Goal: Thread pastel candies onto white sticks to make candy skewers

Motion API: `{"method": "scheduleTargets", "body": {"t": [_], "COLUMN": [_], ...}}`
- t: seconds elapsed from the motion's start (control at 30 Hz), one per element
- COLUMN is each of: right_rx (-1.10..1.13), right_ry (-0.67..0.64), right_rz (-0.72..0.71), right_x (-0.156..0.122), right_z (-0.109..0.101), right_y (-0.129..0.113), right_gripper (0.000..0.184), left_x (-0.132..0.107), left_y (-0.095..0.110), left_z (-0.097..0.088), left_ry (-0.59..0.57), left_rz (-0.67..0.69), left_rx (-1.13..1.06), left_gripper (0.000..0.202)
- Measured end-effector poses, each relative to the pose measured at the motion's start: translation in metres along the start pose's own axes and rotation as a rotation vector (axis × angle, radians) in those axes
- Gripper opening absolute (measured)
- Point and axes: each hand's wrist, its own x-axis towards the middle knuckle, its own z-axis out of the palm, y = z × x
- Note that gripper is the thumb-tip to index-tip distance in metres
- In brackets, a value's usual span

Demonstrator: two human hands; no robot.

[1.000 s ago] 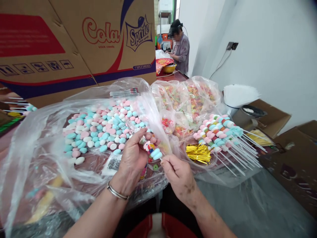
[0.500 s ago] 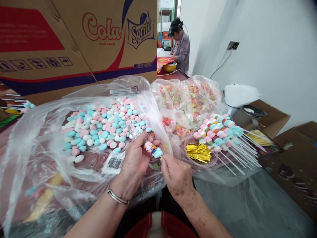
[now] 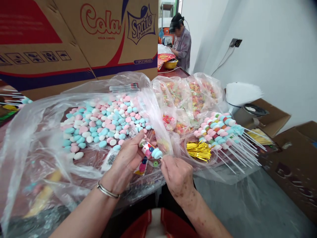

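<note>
My left hand pinches the top end of a candy skewer threaded with pink, white and blue sweets. My right hand is closed round the lower end of the same skewer's white stick, just below the last blue sweet. Both hands hover over the near edge of an open clear plastic bag that holds several loose pink, blue and white candies.
Finished skewers lie piled at the right beside a clear dish of gold twist ties. Bags of orange and red gummies sit behind. A Cola/Sprite carton stands at the back left. Another person works at a far table. Brown boxes lie right.
The skewer has tilted and risen slightly between my hands, and my left fingers have shifted along its top end. The camera view has drifted a little.
</note>
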Motion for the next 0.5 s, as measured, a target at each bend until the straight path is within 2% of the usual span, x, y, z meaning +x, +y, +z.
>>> {"method": "scheduleTargets", "body": {"t": [0.1, 0.23, 0.3, 0.5], "right_rx": [0.133, 0.531, 0.699, 1.2], "right_ry": [-0.042, -0.206, -0.28, -0.411], "right_rz": [0.059, 0.333, 0.454, 0.734], "right_x": [0.0, 0.004, 0.006, 0.007], "right_z": [-0.003, -0.012, -0.017, -0.018], "right_y": [-0.001, -0.002, -0.003, -0.007], "right_gripper": [0.028, 0.024, 0.023, 0.022], "left_x": [-0.003, -0.006, -0.004, 0.007], "left_y": [0.003, 0.003, 0.0, -0.012], "left_z": [-0.002, -0.007, -0.009, -0.006], "left_ry": [-0.06, -0.323, -0.405, -0.408], "left_rz": [-0.048, 0.002, 0.048, 0.094], "left_rx": [-0.044, -0.196, -0.267, -0.429], "left_gripper": [0.025, 0.028, 0.026, 0.029]}}
